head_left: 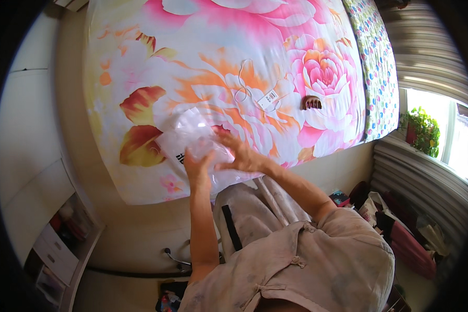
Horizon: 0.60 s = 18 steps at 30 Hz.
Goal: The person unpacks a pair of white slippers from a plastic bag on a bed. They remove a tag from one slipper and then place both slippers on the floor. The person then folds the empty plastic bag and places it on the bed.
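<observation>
A clear plastic bag (188, 127) with dark print lies crinkled near the front edge of the bed (156, 179). My left hand (198, 167) is over its near part, thumb and forefinger apart; the other fingers are hard to make out. To its right my right hand (240, 152) reaches across the bag, fingers spread and thumb held away from them. Both hands seem to touch the plastic without a closed grip. Farther right on the sheet are a white tag (268, 99) on a looped white cord and a brown hair claw clip (312, 103).
A floral sheet covers the bed; a patterned strip of bedding (379, 67) runs along its right side. At left stands a white cabinet (54, 249) with drawers. A potted plant (425, 131) sits by the window. Bags (411, 249) crowd the lower right floor.
</observation>
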{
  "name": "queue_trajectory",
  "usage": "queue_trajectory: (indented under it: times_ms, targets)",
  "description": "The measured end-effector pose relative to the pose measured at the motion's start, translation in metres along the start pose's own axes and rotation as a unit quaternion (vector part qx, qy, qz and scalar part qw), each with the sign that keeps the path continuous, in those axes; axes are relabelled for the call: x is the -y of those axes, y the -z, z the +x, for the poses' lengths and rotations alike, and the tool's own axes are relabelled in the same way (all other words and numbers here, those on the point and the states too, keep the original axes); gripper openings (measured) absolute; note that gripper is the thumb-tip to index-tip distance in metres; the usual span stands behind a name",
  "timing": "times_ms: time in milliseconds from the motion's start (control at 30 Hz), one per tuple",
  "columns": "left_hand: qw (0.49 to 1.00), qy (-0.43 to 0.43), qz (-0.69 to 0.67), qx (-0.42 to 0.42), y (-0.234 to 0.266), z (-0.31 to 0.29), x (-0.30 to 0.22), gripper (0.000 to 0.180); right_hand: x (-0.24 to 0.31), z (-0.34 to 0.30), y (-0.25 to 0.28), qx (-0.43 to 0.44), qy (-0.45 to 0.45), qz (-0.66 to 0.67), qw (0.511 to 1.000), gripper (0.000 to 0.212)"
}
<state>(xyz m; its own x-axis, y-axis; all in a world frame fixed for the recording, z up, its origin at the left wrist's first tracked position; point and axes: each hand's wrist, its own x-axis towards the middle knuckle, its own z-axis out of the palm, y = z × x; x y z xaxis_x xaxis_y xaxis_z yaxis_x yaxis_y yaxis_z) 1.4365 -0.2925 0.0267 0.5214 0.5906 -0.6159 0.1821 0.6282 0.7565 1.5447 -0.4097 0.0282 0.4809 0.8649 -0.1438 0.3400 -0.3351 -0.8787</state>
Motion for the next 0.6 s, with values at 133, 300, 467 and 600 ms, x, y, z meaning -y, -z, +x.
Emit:
queue_trajectory:
  times_ms: [133, 300, 467, 600]
  targets:
    - [0.994, -0.017, -0.061, -0.090, 0.044, -0.003, 0.016, 0.063, -0.095, 0.001, 0.035, -0.274, -0.243, -0.108, 0.924, 0.092]
    - [0.996, -0.065, -0.033, -0.060, 0.072, -0.035, 0.004, 0.082, -0.145, 0.036, 0.061, -0.322, -0.515, -0.056, 0.793, 0.115]
    - [0.993, -0.045, -0.088, -0.056, 0.095, -0.058, 0.013, 0.082, -0.127, 0.090, 0.025, -0.340, -0.389, -0.179, 0.837, 0.082]
    - [0.987, 0.022, -0.140, -0.079, 0.129, -0.066, 0.043, 0.076, -0.139, 0.087, 0.011, -0.211, -0.105, -0.391, 0.890, 0.031]
